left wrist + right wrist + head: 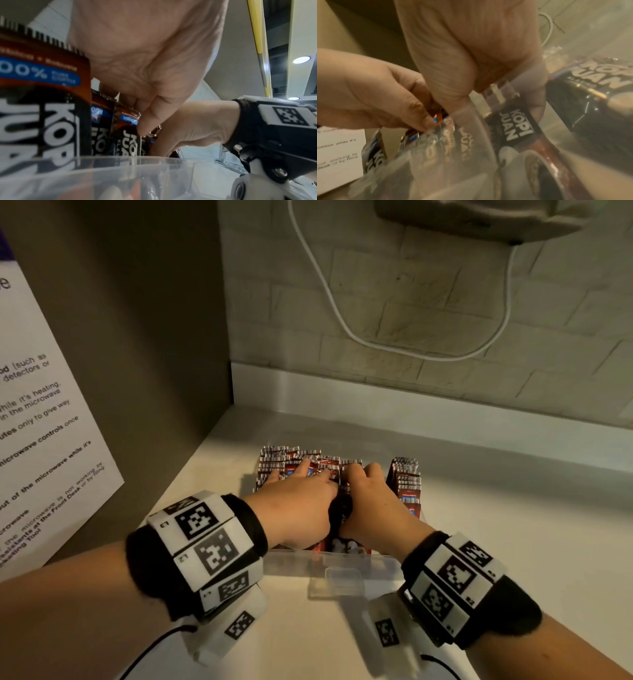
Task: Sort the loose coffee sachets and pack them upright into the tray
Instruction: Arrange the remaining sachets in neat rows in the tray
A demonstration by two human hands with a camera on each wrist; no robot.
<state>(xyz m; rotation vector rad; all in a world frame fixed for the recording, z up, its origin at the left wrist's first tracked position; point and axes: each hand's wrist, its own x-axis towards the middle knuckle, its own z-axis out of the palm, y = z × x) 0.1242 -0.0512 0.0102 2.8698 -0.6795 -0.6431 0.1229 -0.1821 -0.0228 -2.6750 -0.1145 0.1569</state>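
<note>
A clear plastic tray [329, 564] stands on the white counter, packed with upright dark red coffee sachets [274, 462] in rows. Both hands are inside the tray, side by side over the middle row. My left hand [308, 475] has its fingers curled over the sachet tops and its thumb pressed on a sachet [128, 129]. My right hand [358, 475] pinches a "KOPI JUAN" sachet [513, 128] between thumb and fingers. Another upright row [407, 479] stands at the tray's right side. The sachets under the palms are hidden.
A dark cabinet side with a printed paper notice [41, 422] closes off the left. Behind the tray rises a brick-pattern wall with a white cable [342, 320] hanging in a loop. White counter [513, 525] stretches to the right of the tray.
</note>
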